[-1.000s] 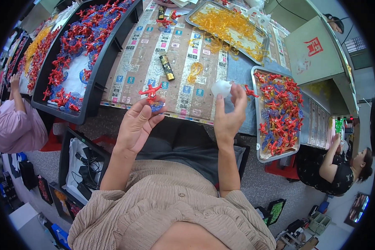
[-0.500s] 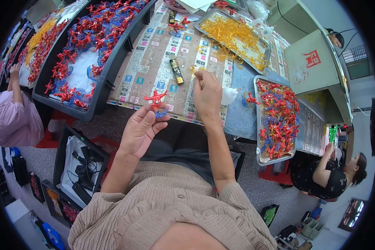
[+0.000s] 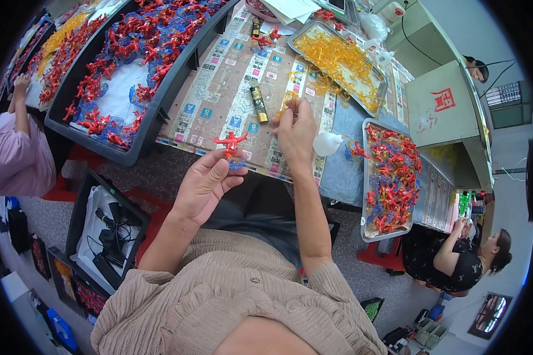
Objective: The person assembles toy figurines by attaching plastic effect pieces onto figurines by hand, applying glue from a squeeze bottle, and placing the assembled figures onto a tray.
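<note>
Between the thumb and fingers of my left hand [image 3: 196, 188] is a small red plastic figurine [image 3: 231, 142] with outspread arms, on a translucent blue base. It is held upright at the table's front edge. My right hand [image 3: 297, 136] is over the table with thumb and fingertips pinched on a thin translucent yellow plastic piece [image 3: 286, 99]. Left of those fingers lies a black-and-gold cylinder [image 3: 259, 105]. A white squeeze bottle [image 3: 327, 143] lies by my right wrist, with a loose red-and-blue figurine [image 3: 357, 150] beyond its tip.
A big black crate [image 3: 151, 127] of red-and-blue figurines stands at the left. Yellow pieces fill a metal tray [image 3: 294, 42] at the back; another tray [image 3: 364, 177] of figurines lies right. A grey cabinet [image 3: 420, 106] borders the table. Co-workers sit on both sides.
The view has shifted slightly. My right fingers have closed in a pinch, and the yellow piece now shows standing up from them. My left hand keeps hold of the figurine.
</note>
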Action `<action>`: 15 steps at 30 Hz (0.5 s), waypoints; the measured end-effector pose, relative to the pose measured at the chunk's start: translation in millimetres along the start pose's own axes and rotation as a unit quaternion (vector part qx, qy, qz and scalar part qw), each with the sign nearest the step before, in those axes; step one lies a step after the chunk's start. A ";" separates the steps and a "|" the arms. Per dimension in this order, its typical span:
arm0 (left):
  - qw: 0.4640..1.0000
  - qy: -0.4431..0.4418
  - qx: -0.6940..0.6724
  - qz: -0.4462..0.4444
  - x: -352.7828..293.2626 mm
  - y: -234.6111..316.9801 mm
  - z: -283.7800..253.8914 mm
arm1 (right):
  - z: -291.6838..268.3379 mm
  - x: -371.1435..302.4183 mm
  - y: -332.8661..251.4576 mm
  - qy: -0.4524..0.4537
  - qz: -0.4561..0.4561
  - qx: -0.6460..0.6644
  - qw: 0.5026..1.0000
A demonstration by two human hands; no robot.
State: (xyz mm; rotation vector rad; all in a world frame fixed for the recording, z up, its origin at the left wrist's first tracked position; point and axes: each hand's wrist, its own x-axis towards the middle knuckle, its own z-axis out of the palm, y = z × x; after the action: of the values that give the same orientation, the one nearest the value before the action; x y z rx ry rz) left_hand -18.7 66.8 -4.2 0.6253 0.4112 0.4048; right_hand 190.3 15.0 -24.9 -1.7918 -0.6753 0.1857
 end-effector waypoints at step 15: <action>0.999 -0.009 -0.031 0.002 -0.3 2.8 -4.7 | 0.9 9.6 -14.9 -0.053 0.013 0.012 0.998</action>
State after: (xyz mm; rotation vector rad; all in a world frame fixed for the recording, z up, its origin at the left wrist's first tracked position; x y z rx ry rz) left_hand -21.8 70.9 -5.8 0.5691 0.3794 0.4144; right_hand 192.6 23.6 -9.5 -1.7784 -0.7225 0.3076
